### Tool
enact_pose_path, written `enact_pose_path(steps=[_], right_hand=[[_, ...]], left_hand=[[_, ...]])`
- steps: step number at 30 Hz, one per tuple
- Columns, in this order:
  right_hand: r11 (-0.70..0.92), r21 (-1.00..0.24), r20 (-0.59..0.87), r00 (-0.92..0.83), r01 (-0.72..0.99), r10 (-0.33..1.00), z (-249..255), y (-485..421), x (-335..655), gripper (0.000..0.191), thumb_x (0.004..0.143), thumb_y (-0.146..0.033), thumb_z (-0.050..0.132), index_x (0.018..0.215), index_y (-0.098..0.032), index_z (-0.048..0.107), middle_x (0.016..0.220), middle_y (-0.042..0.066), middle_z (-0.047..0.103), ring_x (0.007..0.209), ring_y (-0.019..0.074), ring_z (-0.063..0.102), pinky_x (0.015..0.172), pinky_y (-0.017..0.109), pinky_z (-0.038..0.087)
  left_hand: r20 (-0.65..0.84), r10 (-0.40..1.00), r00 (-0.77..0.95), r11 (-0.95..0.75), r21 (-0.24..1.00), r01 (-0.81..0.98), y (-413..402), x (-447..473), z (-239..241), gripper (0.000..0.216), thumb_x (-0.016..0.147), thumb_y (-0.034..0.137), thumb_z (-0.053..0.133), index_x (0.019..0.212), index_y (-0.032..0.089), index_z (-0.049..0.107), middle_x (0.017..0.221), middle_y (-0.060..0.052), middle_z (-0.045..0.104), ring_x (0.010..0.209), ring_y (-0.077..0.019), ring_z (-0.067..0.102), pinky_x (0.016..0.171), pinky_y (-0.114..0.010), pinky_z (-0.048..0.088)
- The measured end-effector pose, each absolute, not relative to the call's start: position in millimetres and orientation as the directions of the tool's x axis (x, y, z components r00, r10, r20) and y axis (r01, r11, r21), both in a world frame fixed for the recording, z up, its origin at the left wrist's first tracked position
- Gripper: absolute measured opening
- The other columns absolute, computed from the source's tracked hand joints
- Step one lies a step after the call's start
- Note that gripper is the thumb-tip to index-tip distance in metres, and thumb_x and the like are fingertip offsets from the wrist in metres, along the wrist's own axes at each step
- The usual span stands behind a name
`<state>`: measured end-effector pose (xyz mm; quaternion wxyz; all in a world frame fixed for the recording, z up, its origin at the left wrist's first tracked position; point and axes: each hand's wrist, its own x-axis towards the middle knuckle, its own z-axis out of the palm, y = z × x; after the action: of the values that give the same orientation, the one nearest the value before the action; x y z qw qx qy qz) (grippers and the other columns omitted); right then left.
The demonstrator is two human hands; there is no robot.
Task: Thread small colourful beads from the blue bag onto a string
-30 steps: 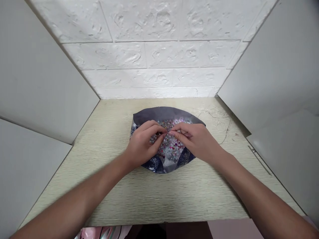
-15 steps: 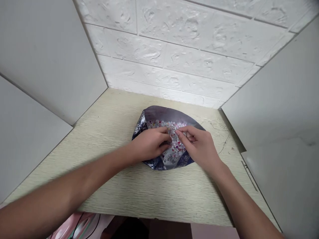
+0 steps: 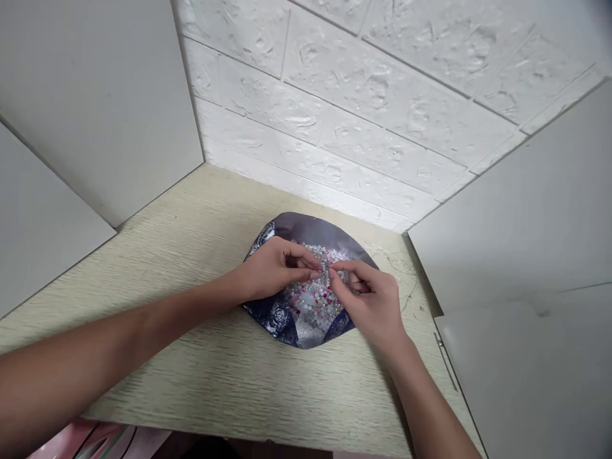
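Your left hand (image 3: 275, 271) and your right hand (image 3: 368, 306) are both curled in, and they sit over the middle of a pile of tiny sparkly beads (image 3: 313, 296). On your left hand, the thumb and the first fingers come close together in a small pinch. On your right hand, the thumb and pointing finger make a pinch too. The fingertips (image 3: 331, 273) of your two hands are just beside each other. You cannot tell if a bead is caught in either pinch, because the beads are so small and your fingers hide them.

The beads are pink, red, silver and clear. They lie on a foil bag (image 3: 306, 228) that is spread open in an eye shape near the middle of the bench. The far part of the bag is shiny grey, and the near part is dark blue with silver roses.

The bench (image 3: 191, 363) is pale, with thin lines like wood. Thin dark strands (image 3: 406, 280) lie on it, just to the right of the bag. A thin metal strip (image 3: 444, 360) lies farther right, beside a pale grey board (image 3: 516, 217). Another pale grey board (image 3: 90, 108) stands on the left. A white wall with bumpy brick shapes (image 3: 335, 115) stands at the far side. Past the near edge of the bench, something pink (image 3: 95, 441) shows, but it is cut off, so you cannot tell what it is
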<state>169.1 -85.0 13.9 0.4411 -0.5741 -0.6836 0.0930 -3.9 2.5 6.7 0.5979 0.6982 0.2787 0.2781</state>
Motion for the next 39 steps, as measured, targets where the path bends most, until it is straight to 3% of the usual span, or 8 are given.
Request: enact_pose_path(steps=[3, 11, 25, 31, 39], right_hand=[[0.318, -0.627, 0.498, 0.052, 0.711, 0.865, 13.8, -85.5, 168.7, 0.007, 0.08, -0.02, 0.063, 0.082, -0.015, 0.068, 0.053, -0.009, 0.024, 0.046, 0.0061, 0.025, 0.045, 0.022, 0.024], [0.32, -0.592, 0.528, 0.056, 0.74, 0.847, 13.9, -86.0, 169.6, 0.005, 0.079, -0.019, 0.063, 0.08, -0.016, 0.067, 0.054, -0.008, 0.024, 0.047, 0.0064, 0.024, 0.045, 0.022, 0.026], [0.347, -0.545, 0.545, 0.008, 0.763, 0.839, 11.4, -86.3, 168.8, 0.006, 0.08, -0.02, 0.062, 0.081, -0.017, 0.066, 0.052, -0.007, 0.035, 0.047, 0.0066, 0.03, 0.046, 0.022, 0.029], [0.346, -0.528, 0.564, 0.015, 0.775, 0.826, 12.2, -86.3, 168.2, 0.005, 0.08, -0.021, 0.062, 0.08, -0.017, 0.065, 0.053, -0.007, 0.032, 0.047, 0.0068, 0.029, 0.046, 0.022, 0.029], [0.327, -0.525, 0.533, 0.005, 0.786, 0.846, 11.9, -87.2, 168.6, 0.004, 0.08, -0.021, 0.06, 0.08, -0.018, 0.064, 0.053, -0.006, 0.04, 0.047, 0.0071, 0.034, 0.047, 0.023, 0.031]], left_hand=[[0.024, 0.734, 0.678, -0.059, 0.998, 0.029, 2.7, -3.2, 5.8, 0.016, 0.069, 0.022, 0.072, 0.084, 0.015, 0.074, 0.073, -0.002, 0.073, 0.069, -0.0131, 0.065, 0.065, -0.024, 0.05], [0.06, 0.723, 0.689, -0.099, 0.995, 0.016, 2.6, -4.3, 5.4, 0.015, 0.072, 0.021, 0.069, 0.085, 0.018, 0.075, 0.078, -0.002, 0.074, 0.074, -0.0133, 0.067, 0.069, -0.024, 0.051], [0.049, 0.727, 0.684, -0.066, 0.998, -0.001, -0.6, -2.8, 9.9, 0.018, 0.071, 0.021, 0.071, 0.088, 0.015, 0.073, 0.075, -0.002, 0.072, 0.073, -0.0125, 0.065, 0.069, -0.023, 0.05], [0.088, 0.719, 0.69, -0.103, 0.994, -0.019, 1.1, -2.7, 7.3, 0.009, 0.072, 0.021, 0.071, 0.077, 0.014, 0.069, 0.065, 0.002, 0.065, 0.062, -0.0087, 0.059, 0.061, -0.02, 0.047], [0.074, 0.713, 0.697, -0.118, 0.993, 0.015, 2.0, -3.4, 4.1, 0.012, 0.073, 0.023, 0.071, 0.082, 0.015, 0.071, 0.072, -0.002, 0.069, 0.068, -0.0122, 0.063, 0.065, -0.023, 0.049]])
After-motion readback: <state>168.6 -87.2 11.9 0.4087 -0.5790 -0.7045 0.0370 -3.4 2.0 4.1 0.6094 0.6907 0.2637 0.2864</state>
